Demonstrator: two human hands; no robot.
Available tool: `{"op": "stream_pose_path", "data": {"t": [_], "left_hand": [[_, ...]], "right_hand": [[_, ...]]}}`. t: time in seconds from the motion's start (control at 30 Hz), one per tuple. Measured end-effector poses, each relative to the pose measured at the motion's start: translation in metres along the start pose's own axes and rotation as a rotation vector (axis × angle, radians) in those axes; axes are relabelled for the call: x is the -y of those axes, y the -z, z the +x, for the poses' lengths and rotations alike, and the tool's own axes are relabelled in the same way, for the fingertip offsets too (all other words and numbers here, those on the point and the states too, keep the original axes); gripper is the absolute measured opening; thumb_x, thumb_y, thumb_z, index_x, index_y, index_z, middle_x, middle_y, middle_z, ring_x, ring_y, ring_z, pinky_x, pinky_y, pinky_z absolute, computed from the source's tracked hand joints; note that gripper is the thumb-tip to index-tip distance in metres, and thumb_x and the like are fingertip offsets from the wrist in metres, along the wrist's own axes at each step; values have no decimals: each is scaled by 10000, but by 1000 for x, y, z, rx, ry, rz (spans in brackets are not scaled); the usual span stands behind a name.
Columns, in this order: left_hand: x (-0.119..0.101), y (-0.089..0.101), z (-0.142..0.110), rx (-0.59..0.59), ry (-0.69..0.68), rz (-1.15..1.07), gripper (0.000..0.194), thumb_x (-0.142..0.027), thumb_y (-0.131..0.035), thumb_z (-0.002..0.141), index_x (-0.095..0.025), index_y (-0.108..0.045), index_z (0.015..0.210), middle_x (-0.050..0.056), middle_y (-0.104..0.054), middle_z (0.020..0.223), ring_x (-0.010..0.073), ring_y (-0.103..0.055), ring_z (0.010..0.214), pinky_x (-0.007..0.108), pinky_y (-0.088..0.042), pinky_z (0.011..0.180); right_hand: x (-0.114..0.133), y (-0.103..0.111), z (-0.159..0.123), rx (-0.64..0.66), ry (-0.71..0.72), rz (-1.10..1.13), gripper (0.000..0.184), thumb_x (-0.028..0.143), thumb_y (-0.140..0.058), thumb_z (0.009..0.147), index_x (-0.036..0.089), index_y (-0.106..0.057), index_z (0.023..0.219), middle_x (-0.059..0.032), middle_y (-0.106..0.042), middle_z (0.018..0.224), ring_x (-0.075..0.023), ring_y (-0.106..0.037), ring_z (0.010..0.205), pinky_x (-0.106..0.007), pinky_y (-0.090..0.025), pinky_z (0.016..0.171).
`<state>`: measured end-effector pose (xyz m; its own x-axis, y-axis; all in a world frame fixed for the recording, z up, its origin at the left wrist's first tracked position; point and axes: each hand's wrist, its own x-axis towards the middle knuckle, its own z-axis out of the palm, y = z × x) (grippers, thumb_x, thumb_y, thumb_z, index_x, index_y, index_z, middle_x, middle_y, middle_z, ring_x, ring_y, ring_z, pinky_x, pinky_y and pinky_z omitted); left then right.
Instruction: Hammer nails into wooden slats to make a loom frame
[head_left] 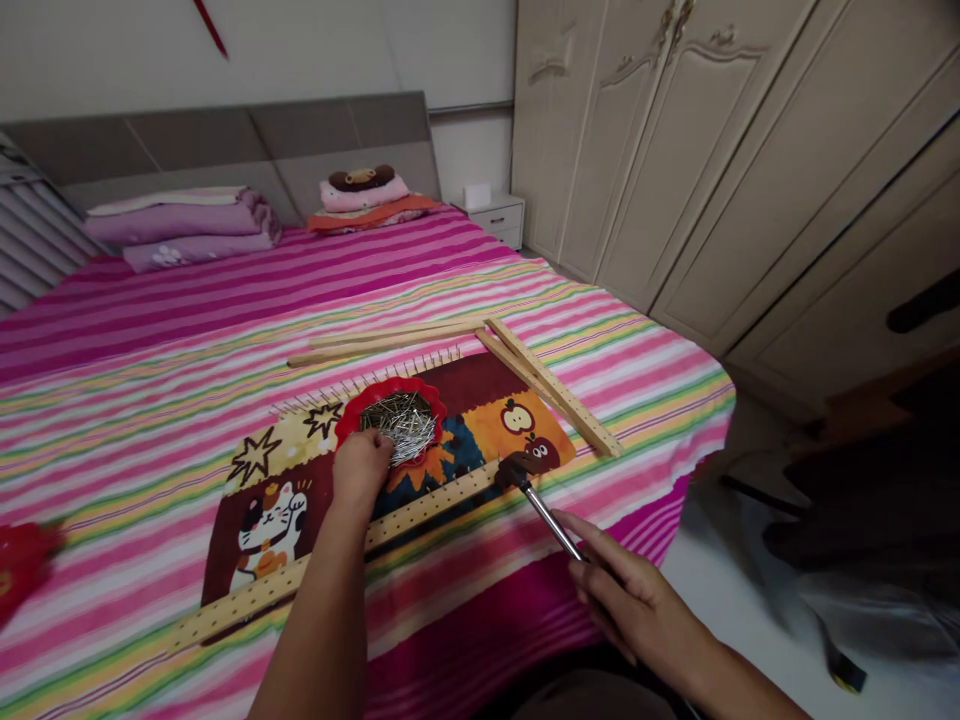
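Observation:
My left hand [365, 463] reaches over the near-left rim of a red scalloped bowl [346, 412] filled with loose nails [405, 425]. Its fingers are closed at the edge of the nails, and what they pinch is hidden. In my right hand [626, 590] is a hammer [551, 520] with a dark head and shiny shaft. The hammer head rests at the right end of a wooden strip [442, 494] dotted with small holes. This strip lies along the near edge of a patterned mat [300, 500], which also carries the bowl. My left forearm covers part of the strip.
Behind the bowl, a row of upright nails [367, 380] stands in another strip. More wooden strips lie at the back [390, 338] and right [555, 385] on the striped bed sheet [112, 450]. A blurred red object [26, 565] is far left. Folded bedding [187, 225] sits by the headboard.

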<state>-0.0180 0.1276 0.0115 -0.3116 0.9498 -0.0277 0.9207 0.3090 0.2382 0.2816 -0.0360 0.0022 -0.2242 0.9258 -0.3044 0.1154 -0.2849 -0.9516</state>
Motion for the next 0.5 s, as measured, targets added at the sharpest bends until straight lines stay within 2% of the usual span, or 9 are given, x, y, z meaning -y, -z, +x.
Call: {"op": "stream_pose_path", "data": {"t": [0.17,0.3,0.4,0.5], "left_hand": [[7,-1,4,29,-93,12,196,-258,-576,705,-213,-714,837,74,-711,893,207,-627,794,274,-416,671],[5,-3,6,99,-117,-73,125,-236,-595,686,-228,-708,738,30,-704,756,171,-601,688,257,-396,633],[8,-5,6,40,-124,-168,119,-246,-574,699,-222,-683,658,22,-678,691,162,-573,655,261,-391,634],[15,-8,6,-37,-116,-401,124,-306,-591,675,-220,-679,653,21,-673,724,163,-570,692,267,-411,663]], "right_hand": [[-8,-1,6,13,19,-13,660,523,-511,868,179,-422,1424,98,-360,451,-72,-303,348,-182,-219,335],[-7,-7,2,34,31,3,667,525,-493,877,157,-409,1427,105,-328,450,-72,-294,344,-181,-203,330],[-4,-10,-1,53,2,16,666,509,-480,889,153,-374,1441,110,-320,465,-70,-297,346,-178,-193,332],[-4,-10,-2,54,-27,10,697,533,-477,882,149,-355,1450,116,-306,460,-69,-297,341,-180,-190,333]]}}
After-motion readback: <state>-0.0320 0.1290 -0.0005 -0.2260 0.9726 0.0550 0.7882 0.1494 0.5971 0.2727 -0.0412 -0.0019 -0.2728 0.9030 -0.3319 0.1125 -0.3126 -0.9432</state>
